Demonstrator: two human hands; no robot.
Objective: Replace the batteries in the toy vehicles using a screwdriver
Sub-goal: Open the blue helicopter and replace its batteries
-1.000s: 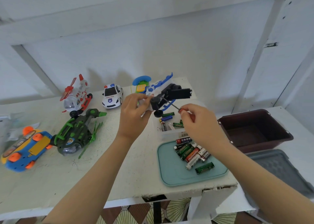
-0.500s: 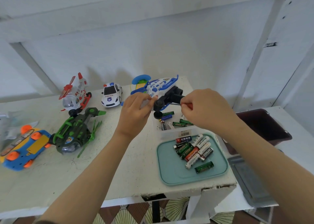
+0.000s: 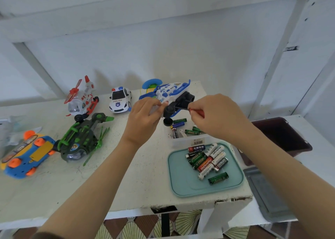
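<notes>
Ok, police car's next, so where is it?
Head view: the police car stands left of centre near the far edge of the table, between the red-and-white helicopter and the left hand.

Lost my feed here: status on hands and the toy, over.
Left hand grips white-and-blue toy vehicle. Right hand holds screwdriver, shaft at its black underside. Nothing blocking.

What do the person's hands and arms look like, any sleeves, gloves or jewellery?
The left hand and right hand are bare: no gloves, rings or watch show. The left forearm and right forearm are bare; a dark strip at the left arm's lower end may be a sleeve hem.
</notes>
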